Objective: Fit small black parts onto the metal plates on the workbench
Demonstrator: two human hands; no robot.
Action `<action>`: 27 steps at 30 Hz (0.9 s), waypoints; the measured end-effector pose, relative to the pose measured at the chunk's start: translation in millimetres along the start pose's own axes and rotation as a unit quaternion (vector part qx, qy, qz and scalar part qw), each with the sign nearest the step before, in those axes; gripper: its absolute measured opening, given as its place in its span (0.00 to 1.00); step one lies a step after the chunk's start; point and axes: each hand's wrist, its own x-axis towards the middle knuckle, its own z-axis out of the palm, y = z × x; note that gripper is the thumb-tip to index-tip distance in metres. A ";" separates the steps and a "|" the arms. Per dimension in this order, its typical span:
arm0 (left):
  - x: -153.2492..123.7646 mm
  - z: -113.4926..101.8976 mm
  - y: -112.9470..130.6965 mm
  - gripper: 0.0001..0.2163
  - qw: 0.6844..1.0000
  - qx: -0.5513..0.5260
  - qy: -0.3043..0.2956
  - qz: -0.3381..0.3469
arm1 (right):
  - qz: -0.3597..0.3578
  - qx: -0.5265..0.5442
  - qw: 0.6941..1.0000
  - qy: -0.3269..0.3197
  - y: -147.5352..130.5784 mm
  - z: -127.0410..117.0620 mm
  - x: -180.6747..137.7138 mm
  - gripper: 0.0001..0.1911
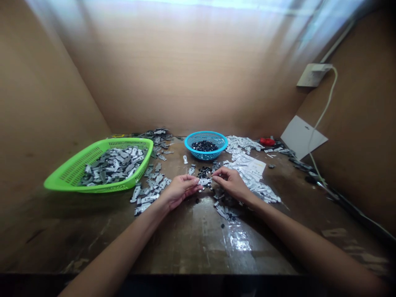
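Note:
My left hand (185, 189) pinches a small flat grey-white plastic part (204, 181) by its left end, above the middle of the table. At that part's right end are the fingertips of my right hand (230, 181), closed together; whatever small thing they hold is hidden. Below and behind the fingers lies a small heap of black round pieces (204, 171). Farther back, a blue round basket (206, 155) holds many more black pieces. Loose white parts (262, 192) are spread beside and beyond my right hand, and grey parts (154, 185) lie left of my left hand.
A green basket (108, 190) full of grey and white parts stands at the left. Grey parts (159, 138) are piled at the back. A red object (267, 142) and a white card (303, 136) are at the back right, near a hanging cable (330, 93). Wooden panels enclose the table.

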 end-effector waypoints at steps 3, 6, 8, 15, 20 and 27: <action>-1.4 1.1 0.5 0.10 1.000 0.004 -0.002 0.006 | 0.107 0.059 0.992 -0.025 1.4 1.0 -0.4 0.17; -3.0 2.7 0.5 0.12 0.999 0.021 -0.009 0.023 | 0.172 0.139 0.971 -0.092 1.4 2.4 -2.1 0.21; -4.0 3.8 0.2 0.12 0.999 0.034 -0.018 0.032 | 0.186 0.177 0.959 -0.118 1.2 3.3 -3.1 0.22; -7.2 7.3 1.3 0.13 0.998 0.055 -0.033 0.029 | 0.208 0.225 0.942 -0.138 1.2 3.5 -3.6 0.21; -6.8 6.7 1.3 0.14 0.998 0.054 -0.036 0.025 | 0.203 0.215 0.947 -0.123 2.0 3.7 -4.6 0.20; -4.2 2.5 -0.3 0.13 0.997 0.061 -0.039 0.028 | 0.214 0.226 0.943 -0.120 -0.1 0.4 -3.7 0.21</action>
